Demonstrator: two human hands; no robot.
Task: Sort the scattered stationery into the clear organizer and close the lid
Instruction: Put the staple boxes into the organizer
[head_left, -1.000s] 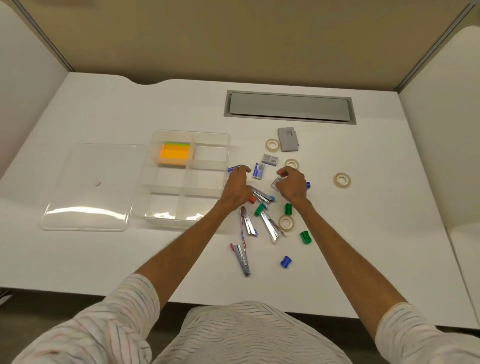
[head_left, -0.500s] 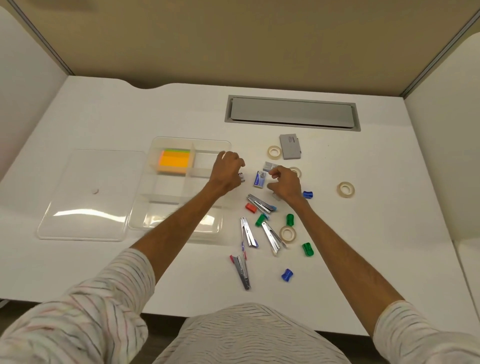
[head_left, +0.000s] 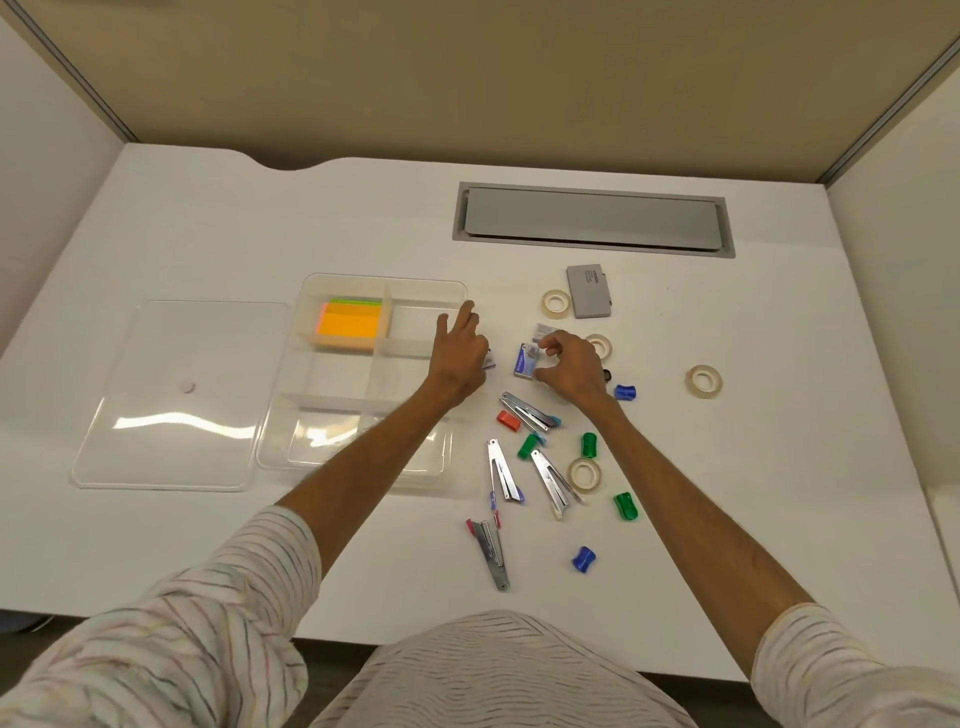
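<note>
The clear organizer (head_left: 384, 285) stands left of centre, with orange sticky notes (head_left: 347, 328) in its far-left compartment. Its clear lid (head_left: 171, 395) lies flat to its left. My left hand (head_left: 460, 356) hovers at the organizer's right edge with two fingers stretched out and a small box (head_left: 489, 362) tucked under the palm. My right hand (head_left: 571, 366) is curled in a loose pinch beside a blue staple box (head_left: 524, 361) and a grey one (head_left: 544, 329). Several silver staplers (head_left: 503, 470), coloured sharpeners (head_left: 588, 445) and tape rolls (head_left: 584, 473) lie scattered nearer me.
A grey case (head_left: 591, 291) and a tape roll (head_left: 556, 302) lie beyond my right hand, and another roll (head_left: 704, 381) sits far right. A grey cable hatch (head_left: 592, 218) is set into the desk's back. Partition walls close in both sides.
My left hand picked up a small box from the pile and carried it left and away to the organizer's edge. My right hand shifted away from me to the staple boxes.
</note>
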